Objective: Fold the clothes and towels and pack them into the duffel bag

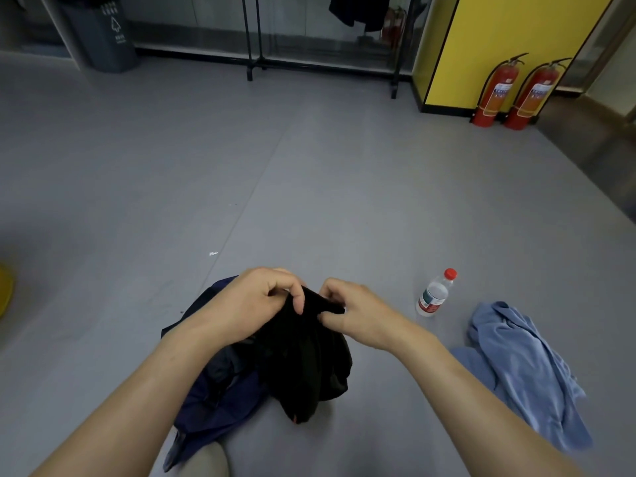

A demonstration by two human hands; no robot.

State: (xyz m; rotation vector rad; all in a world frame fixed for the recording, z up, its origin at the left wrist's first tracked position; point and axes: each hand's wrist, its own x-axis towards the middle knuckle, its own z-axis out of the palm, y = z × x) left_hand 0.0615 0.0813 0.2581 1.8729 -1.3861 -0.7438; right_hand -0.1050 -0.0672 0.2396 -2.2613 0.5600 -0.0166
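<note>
My left hand (261, 301) and right hand (351, 315) each pinched the black garment (303, 359) at its top; it hung bunched over navy fabric (213, 397) on the floor (309, 201). So crumpled, it could have slipped or folded crooked.

Dim, even indoor light. Soft, faint shadows on the floor (309, 173). Bends straight lines near the edges; slightly soft throughout, darker corners.

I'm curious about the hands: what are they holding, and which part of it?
The left hand and right hand both grip the black garment at its bunched top end; the rest hangs down.
</note>
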